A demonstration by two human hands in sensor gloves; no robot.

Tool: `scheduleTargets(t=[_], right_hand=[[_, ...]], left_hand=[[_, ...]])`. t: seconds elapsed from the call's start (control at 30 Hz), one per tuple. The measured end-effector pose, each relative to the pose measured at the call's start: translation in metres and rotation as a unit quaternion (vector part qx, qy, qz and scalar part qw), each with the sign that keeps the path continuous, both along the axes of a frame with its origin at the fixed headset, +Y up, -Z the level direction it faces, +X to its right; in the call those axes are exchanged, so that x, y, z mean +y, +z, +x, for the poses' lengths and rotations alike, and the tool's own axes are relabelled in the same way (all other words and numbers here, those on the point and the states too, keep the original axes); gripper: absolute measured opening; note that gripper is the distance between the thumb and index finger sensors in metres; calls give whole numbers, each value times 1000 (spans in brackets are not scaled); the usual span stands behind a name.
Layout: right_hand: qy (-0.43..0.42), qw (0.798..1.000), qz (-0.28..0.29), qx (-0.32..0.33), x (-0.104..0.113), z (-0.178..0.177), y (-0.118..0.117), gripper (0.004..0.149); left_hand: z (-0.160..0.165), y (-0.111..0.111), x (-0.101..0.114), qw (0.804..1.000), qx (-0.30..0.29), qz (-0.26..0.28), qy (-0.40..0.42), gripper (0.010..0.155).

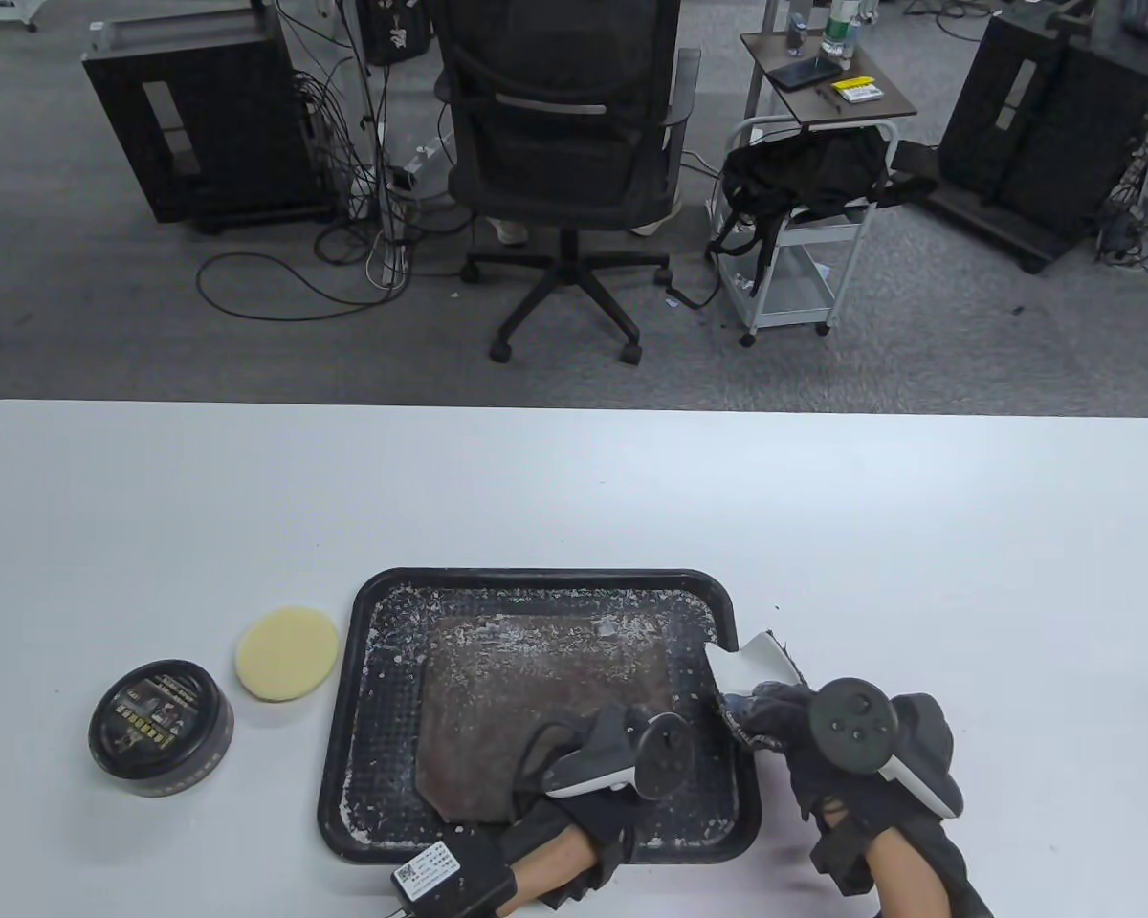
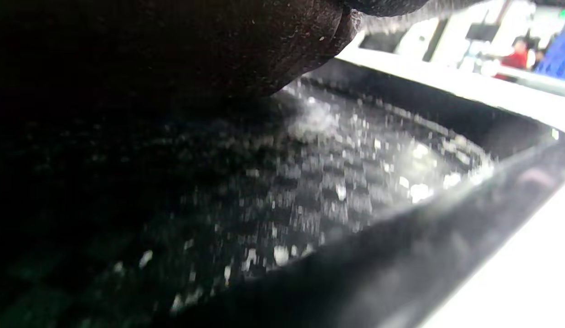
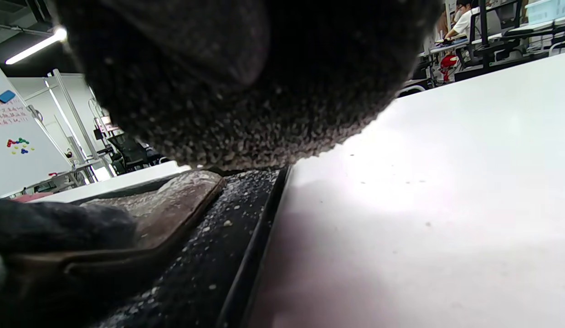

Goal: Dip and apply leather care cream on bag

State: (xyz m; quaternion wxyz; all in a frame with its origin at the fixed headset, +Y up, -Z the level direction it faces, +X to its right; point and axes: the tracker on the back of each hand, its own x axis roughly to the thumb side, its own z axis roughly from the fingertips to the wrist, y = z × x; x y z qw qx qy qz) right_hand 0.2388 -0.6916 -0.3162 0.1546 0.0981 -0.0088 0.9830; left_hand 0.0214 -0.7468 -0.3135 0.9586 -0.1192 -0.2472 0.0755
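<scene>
The left hand (image 1: 574, 813) rests on the near edge of the flat brown leather bag (image 1: 526, 688) in the black tray (image 1: 364, 669); its grip cannot be told. Just right, the right hand (image 1: 823, 755) pinches a white card (image 1: 756, 660) over the tray's rim. Farther left lie the yellow sponge (image 1: 287, 653) and closed cream tin (image 1: 161, 729).

The bag (image 1: 526, 688) is lying in the tray (image 1: 373, 612) on the surface (image 1: 823, 516); the sponge (image 1: 287, 653) and tin (image 1: 161, 715) are sitting left of the tray.
</scene>
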Motion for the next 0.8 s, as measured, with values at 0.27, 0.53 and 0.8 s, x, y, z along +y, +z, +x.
scheduleTargets(t=[0.27,0.53,0.8], right_hand=[[-25,998,40,-30,7,13,5,45],[-21,996,73,-41,13,16,11,45],[-33,995,84,-42,15,18,12,45]], left_hand=[[-28,-4,28,983,60,-2,173,67],[-52,0,56,918,85,39,385,67],[-72,3,79,816,65,56,571,67]])
